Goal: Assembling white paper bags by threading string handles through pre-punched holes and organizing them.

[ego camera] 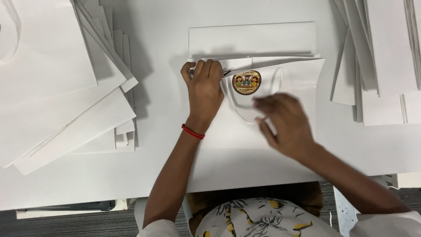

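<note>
Between paper stacks (66, 87), left hand (204, 87) pinches white bag (280, 74) edge.

1 round sticker (246, 82), 2 hands, 2 paper stacks, 1 red wristband (192, 132)

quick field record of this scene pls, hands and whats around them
left hand: fingers pinch the top edge of the white paper bag
right hand: blurred, over the bag near its handle
sticker: round, brown rim, on the bag
wristband: red, left wrist
left stack: white bags, fanned
right stack: white bags
table: white
</note>
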